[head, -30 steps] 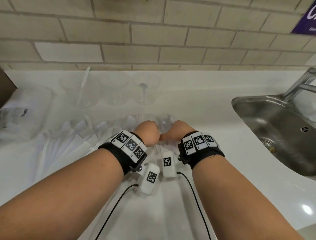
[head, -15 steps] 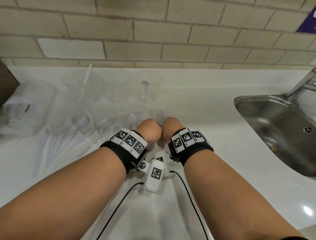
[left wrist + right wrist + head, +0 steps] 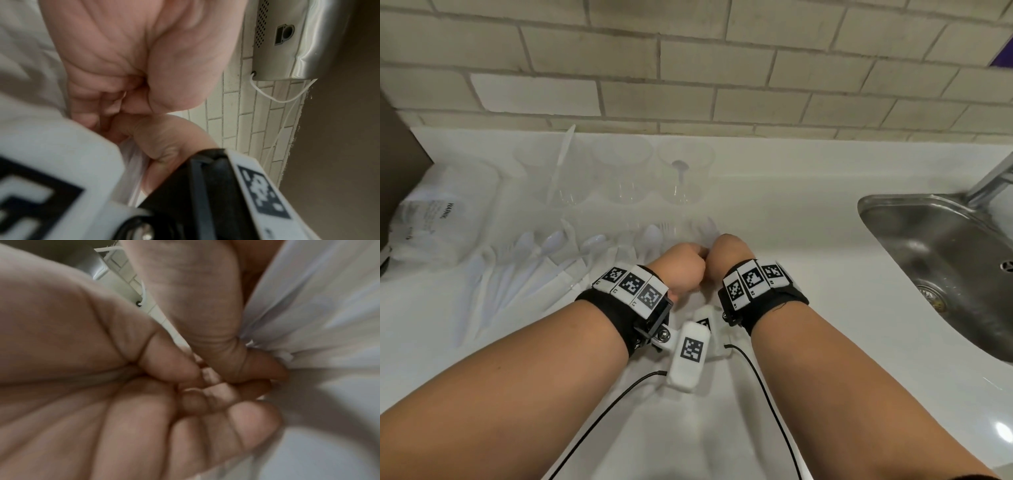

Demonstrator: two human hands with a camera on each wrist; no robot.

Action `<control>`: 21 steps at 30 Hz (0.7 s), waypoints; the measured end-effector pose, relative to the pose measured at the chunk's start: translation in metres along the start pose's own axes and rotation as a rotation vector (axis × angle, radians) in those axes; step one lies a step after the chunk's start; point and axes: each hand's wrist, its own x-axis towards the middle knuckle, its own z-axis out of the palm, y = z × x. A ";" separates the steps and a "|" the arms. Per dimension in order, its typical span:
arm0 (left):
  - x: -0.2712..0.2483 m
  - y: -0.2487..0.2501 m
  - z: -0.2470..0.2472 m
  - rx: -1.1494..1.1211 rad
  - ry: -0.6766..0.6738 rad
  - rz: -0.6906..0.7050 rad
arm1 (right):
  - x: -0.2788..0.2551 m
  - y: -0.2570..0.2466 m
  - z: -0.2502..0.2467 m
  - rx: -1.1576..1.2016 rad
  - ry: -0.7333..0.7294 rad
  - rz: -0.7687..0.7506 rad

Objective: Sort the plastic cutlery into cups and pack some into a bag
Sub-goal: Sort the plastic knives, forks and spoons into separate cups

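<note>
My left hand and right hand meet knuckle to knuckle at the middle of the white counter. Both have their fingers curled tight. Between them they pinch bunched translucent plastic, which looks like a bag; its contents are hidden. Loose white spoons and other cutlery lie fanned out left of my hands. Three clear cups stand by the wall: the left cup holds a knife, the middle cup looks empty, and the right cup holds one clear piece.
A packet of plastic lies at the far left beside a dark box edge. The steel sink and its tap are on the right. Black cables trail from my wrists toward me.
My right hand has moved left until it touches the left hand. The clear plastic that showed ahead of my hands is now mostly drawn in between them.
</note>
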 end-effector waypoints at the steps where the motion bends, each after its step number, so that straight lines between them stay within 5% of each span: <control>1: -0.002 -0.001 0.000 -0.059 -0.025 -0.021 | -0.001 0.002 -0.001 0.002 0.018 -0.012; 6: -0.015 -0.004 -0.002 -0.358 -0.093 -0.024 | -0.015 0.011 -0.011 0.206 0.056 -0.033; 9: -0.023 -0.007 -0.011 -0.586 0.000 -0.003 | -0.020 0.018 -0.017 0.722 0.097 -0.090; 14: -0.029 -0.016 -0.029 -0.941 -0.010 -0.137 | -0.046 -0.010 -0.037 1.422 0.141 -0.460; 19: -0.047 -0.023 -0.050 -1.145 -0.247 -0.178 | -0.060 -0.045 -0.033 1.559 0.054 -0.687; 21: -0.053 -0.023 -0.060 -1.242 -0.189 -0.102 | -0.062 -0.055 -0.026 1.497 0.060 -0.686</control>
